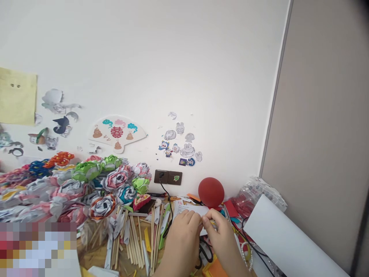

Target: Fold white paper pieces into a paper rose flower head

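Observation:
My left hand (183, 239) and my right hand (221, 235) meet over the cluttered table, fingertips together in a pinch. Whatever is between them is too small and too hidden to name. Just behind the fingers lies a sheet of paper with red printed lines (184, 207), partly covered by them. Below and between my wrists show the black handles of scissors (208, 249). Orange paper (215, 268) lies beside my right wrist. A red balloon (211, 191) rests against the wall beyond my hands.
Many paper roses (102, 206) on wooden sticks (134, 242) fill the left side. A black cable (170, 200) drops from the wall socket (161, 176). At right are a large white paper sheet (288, 238), a clear plastic bag (263, 190) and a bead string (243, 254).

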`<state>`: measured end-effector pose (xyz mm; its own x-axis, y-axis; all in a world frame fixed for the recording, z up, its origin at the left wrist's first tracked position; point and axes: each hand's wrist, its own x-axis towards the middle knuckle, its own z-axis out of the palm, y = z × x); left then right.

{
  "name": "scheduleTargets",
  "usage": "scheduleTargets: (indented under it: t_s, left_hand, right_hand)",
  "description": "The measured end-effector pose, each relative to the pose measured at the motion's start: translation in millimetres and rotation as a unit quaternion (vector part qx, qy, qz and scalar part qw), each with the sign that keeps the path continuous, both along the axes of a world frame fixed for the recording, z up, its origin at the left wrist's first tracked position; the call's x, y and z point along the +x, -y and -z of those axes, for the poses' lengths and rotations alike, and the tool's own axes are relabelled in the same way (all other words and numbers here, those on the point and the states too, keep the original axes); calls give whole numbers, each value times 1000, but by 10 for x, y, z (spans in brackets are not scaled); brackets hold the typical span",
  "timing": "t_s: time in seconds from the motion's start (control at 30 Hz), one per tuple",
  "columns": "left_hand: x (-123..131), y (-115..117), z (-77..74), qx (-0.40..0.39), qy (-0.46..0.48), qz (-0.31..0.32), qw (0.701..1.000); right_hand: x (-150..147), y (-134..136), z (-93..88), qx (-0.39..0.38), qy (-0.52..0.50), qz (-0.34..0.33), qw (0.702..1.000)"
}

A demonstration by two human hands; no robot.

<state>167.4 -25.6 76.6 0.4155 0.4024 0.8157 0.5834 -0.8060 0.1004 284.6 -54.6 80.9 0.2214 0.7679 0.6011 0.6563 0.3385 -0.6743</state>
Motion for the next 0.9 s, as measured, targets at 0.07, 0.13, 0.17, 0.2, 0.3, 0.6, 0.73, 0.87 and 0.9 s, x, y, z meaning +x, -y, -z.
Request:
scheduleTargets:
  t_s: [0.07, 0.13, 0.17, 0.2, 0.3, 0.6, 0.73, 0.87, 0.9]
  left_hand:
    - [2, -9, 10, 4, -1, 1, 1000]
    - [-4, -10, 3, 4, -5, 8, 1000]
    - [-10, -5, -8, 5, -8, 10, 1000]
    - [-18, 3, -23, 5, -11, 11, 1000]
    - [-43, 38, -77, -1, -20, 8, 1000]
    - [-59, 42, -78, 12, -41, 21, 999]
    - [-86, 97, -125, -4, -37, 21, 999]
    - [-97, 126, -166, -35, -36, -12, 999]
    - [-96, 118, -163, -35, -42, -21, 998]
  right_hand:
    - [8, -4, 0, 0, 1, -3, 1000]
    - [23, -1, -8, 2, 5, -19, 1000]
    - [31, 5, -14, 5, 8, -29, 1000]
    - [38, 13, -22, 10, 12, -40, 999]
    - [52, 46, -43, 24, 25, -55, 998]
    - [111, 141, -113, 21, 66, -67, 995]
    - [95, 164, -140, 47, 83, -57, 994]
    - [49, 137, -111, 108, 131, -21, 985]
    - [41, 127, -100, 114, 141, -18, 983]
